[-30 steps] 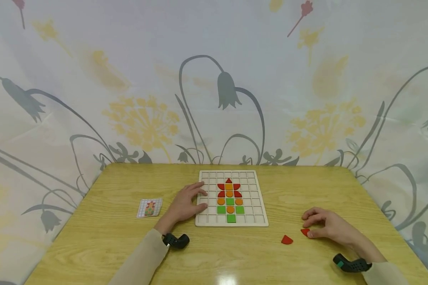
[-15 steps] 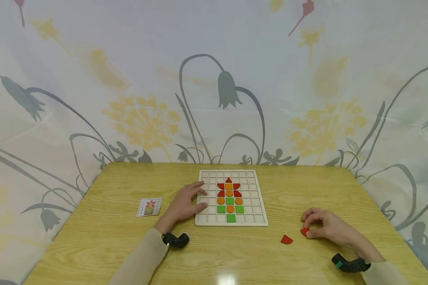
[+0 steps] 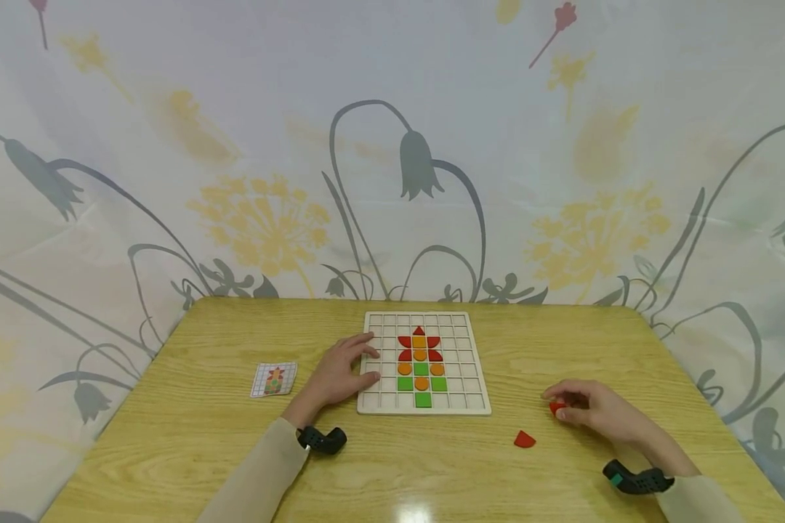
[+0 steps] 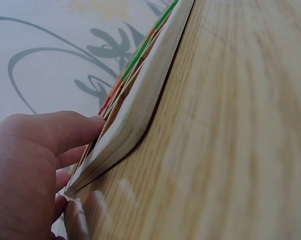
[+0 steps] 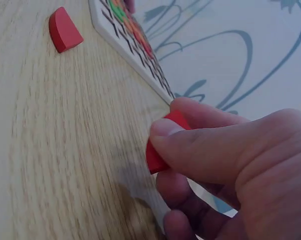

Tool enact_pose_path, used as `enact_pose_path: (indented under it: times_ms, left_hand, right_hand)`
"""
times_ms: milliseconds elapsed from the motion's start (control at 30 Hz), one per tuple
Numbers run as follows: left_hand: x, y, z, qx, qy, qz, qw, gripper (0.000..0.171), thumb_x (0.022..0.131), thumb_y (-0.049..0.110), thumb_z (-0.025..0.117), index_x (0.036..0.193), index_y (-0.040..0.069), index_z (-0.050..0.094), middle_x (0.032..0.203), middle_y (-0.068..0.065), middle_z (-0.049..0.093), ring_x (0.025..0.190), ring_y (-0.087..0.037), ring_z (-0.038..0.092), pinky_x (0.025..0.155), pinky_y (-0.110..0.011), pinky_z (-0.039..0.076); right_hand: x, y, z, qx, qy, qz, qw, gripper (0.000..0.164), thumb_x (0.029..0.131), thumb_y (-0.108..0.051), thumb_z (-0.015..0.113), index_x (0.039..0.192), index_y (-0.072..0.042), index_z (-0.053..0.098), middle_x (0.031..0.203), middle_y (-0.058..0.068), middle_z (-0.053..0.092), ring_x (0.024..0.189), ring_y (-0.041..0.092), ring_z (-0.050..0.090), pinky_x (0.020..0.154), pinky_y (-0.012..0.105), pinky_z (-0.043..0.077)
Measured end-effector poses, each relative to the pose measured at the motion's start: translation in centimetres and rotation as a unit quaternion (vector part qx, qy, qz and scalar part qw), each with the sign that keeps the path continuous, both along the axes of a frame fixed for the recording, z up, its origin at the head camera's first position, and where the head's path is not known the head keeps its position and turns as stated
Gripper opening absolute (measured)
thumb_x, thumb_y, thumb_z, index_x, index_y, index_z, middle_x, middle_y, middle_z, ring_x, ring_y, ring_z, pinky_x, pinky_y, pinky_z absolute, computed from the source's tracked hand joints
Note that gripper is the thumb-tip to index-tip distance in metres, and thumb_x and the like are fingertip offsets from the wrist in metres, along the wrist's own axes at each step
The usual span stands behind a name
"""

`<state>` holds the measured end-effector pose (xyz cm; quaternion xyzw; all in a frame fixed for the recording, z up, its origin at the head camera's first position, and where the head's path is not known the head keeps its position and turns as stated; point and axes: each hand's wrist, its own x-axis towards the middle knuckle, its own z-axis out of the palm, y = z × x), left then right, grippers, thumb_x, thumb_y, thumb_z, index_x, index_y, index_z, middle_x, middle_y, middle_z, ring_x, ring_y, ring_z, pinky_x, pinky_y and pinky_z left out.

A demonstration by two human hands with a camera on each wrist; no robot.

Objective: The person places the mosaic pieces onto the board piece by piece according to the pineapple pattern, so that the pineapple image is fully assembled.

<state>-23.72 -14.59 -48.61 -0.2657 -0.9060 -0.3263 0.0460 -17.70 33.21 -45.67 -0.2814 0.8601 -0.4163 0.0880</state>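
My right hand (image 3: 598,412) pinches a red quarter-circle tile (image 5: 158,156) between thumb and fingers, just above the table right of the grid board. A second red quarter-circle tile (image 3: 525,439) lies on the wood between that hand and the board. The white grid board (image 3: 467,363) carries red, orange and green tiles laid in a plant-like figure. My left hand (image 3: 340,372) rests on the board's left edge, thumb and fingers spread; in the left wrist view its thumb (image 4: 83,131) touches the top of the rim.
Left of the left hand lies a small pattern card (image 3: 274,380) printed with a similar coloured figure. The wooden table (image 3: 170,450) ends at the back against a flower-patterned cloth (image 3: 268,145). Each wrist wears a black camera band.
The right fingers have closed on the red quarter-circle tile and raised it off the table, moving slightly away from the front edge. The left hand keeps its place on the board.
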Motion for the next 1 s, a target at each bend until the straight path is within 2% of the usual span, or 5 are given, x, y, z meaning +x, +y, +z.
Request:
enact_pose_path:
  times_ms: [267,433,567,733,1000]
  left_hand:
    - [-0.2,0.0,-0.3,-0.003,0.005,0.002,1.0000,0.028,0.091,0.032,0.070,0.113,0.015,0.068,0.153,-0.009,0.044,0.140,-0.038,0.037,0.111,-0.061,0.028]
    - [-0.3,0.1,-0.4,-0.004,0.007,0.002,1.0000,0.027,0.091,0.032,0.070,0.112,0.015,0.067,0.152,-0.009,0.045,0.140,-0.038,0.037,0.110,-0.062,0.029]
    - [-0.3,0.0,-0.3,-0.004,0.005,0.001,1.0000,0.027,0.091,0.031,0.070,0.113,0.015,0.067,0.153,-0.009,0.044,0.140,-0.038,0.036,0.111,-0.062,0.028]
    - [-0.2,0.1,-0.2,-0.005,-0.002,0.003,1.0000,0.027,0.091,0.031,0.070,0.113,0.015,0.067,0.153,-0.008,0.044,0.142,-0.037,0.035,0.112,-0.061,0.027]
    - [-0.2,0.1,-0.2,-0.010,-0.002,0.008,0.9999,0.026,0.090,0.031,0.071,0.112,0.016,0.067,0.153,-0.007,0.044,0.141,-0.036,0.036,0.112,-0.060,0.028]
  right_hand:
    - [-0.4,-1.7,0.0,-0.003,0.022,-0.062,0.998,0.017,0.094,-0.009,0.068,0.111,-0.005,0.070,0.099,0.002,0.066,0.085,0.007,0.060,0.068,0.025,0.052]
    - [-0.8,-3.9,-0.7,-0.044,0.001,-0.090,0.995,0.015,0.092,-0.013,0.072,0.104,-0.005,0.068,0.096,0.004,0.067,0.083,0.010,0.064,0.069,0.026,0.054]
    - [-1.2,-5.7,-1.2,-0.082,-0.004,-0.075,0.994,0.012,0.090,-0.008,0.073,0.094,-0.005,0.062,0.088,0.006,0.063,0.073,0.012,0.061,0.062,0.026,0.052]
    - [-1.6,-8.0,-1.0,-0.078,-0.007,-0.063,0.995,0.016,0.089,-0.009,0.075,0.088,-0.008,0.059,0.082,0.004,0.058,0.062,0.009,0.050,0.054,0.024,0.044]
    - [-2.7,-11.8,-0.7,-0.063,-0.033,-0.035,0.997,0.012,0.089,-0.006,0.074,0.087,-0.005,0.062,0.081,0.004,0.059,0.066,0.011,0.053,0.056,0.023,0.047]
